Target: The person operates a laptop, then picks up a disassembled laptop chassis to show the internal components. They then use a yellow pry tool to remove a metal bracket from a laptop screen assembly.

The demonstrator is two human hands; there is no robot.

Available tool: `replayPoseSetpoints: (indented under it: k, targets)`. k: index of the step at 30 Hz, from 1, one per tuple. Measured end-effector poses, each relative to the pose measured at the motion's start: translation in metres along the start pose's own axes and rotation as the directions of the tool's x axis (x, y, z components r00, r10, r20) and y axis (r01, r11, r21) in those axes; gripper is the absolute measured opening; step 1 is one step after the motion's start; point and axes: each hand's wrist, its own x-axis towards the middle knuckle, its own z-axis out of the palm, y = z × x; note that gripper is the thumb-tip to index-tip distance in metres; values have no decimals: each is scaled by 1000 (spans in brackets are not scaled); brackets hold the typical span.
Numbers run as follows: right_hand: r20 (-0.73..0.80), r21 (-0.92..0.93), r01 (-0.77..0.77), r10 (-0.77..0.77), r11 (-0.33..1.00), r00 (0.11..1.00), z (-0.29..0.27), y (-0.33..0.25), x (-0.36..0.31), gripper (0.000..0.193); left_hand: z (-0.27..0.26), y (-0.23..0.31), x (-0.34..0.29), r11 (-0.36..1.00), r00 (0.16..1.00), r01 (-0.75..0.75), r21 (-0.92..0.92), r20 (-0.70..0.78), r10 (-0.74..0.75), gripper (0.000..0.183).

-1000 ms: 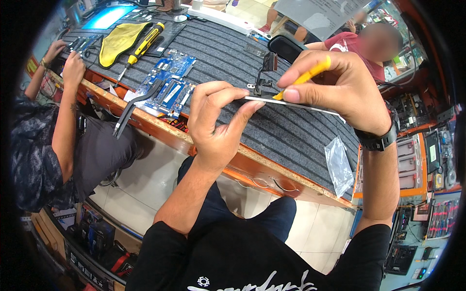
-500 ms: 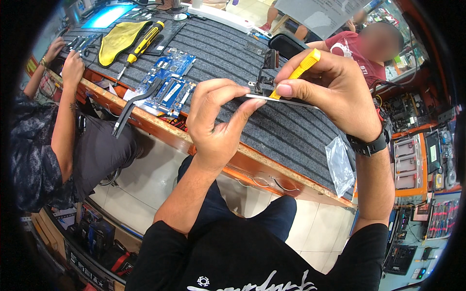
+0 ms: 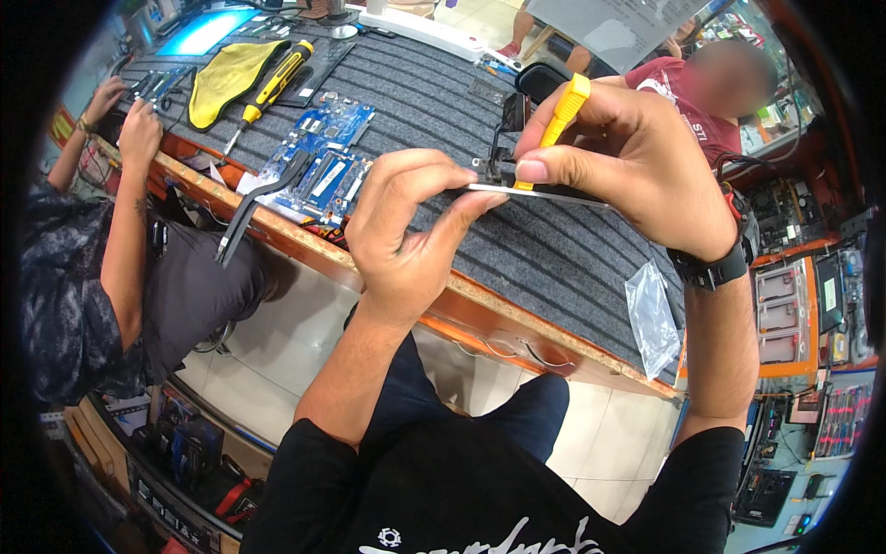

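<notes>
My left hand [image 3: 406,231] pinches the near end of a thin flat silver panel [image 3: 517,192], held edge-on above the grey ribbed mat [image 3: 554,249]. My right hand [image 3: 628,157] grips a yellow plastic pry tool [image 3: 563,106], whose lower end meets the panel's top edge next to a small black part [image 3: 494,166]. The right thumb presses on the panel by the tool. A black watch [image 3: 715,268] sits on my right wrist.
A blue circuit board [image 3: 318,162], black tweezers [image 3: 254,208], a yellow-handled screwdriver [image 3: 272,83] and a yellow cloth [image 3: 226,74] lie on the mat. A clear plastic bag [image 3: 651,314] rests near the bench's wooden edge [image 3: 480,305]. One person sits at left [image 3: 120,185], another across the bench [image 3: 720,83].
The pry tool has swung from lying nearly flat to standing upright on the panel's edge. Both hands shifted slightly with the panel.
</notes>
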Motion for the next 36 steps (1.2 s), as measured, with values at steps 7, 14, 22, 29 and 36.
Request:
replayPoseSetpoints:
  k: [7, 14, 22, 29, 36]
  targets:
    - [18, 13, -19, 19, 1000, 1000, -2, -3, 3, 19, 1, 0, 0, 998, 998, 53, -30, -14, -54, 30]
    - [-53, -134, 55, -62, 989, 997, 4, -2, -3, 21, -2, -3, -2, 998, 997, 47, -34, 66, -44, 27]
    - [-14, -32, 58, -58, 998, 998, -1, 8, 1, 22, -2, -2, -2, 999, 997, 48, -22, 67, -46, 27]
    - [-21, -121, 87, -91, 989, 996, -2, 5, 2, 25, -2, -5, 0, 998, 996, 56, -22, 77, -54, 27]
    - [-14, -142, 72, -74, 987, 997, -6, 10, 5, 26, 6, -3, 6, 994, 994, 97, -56, -38, -100, 28]
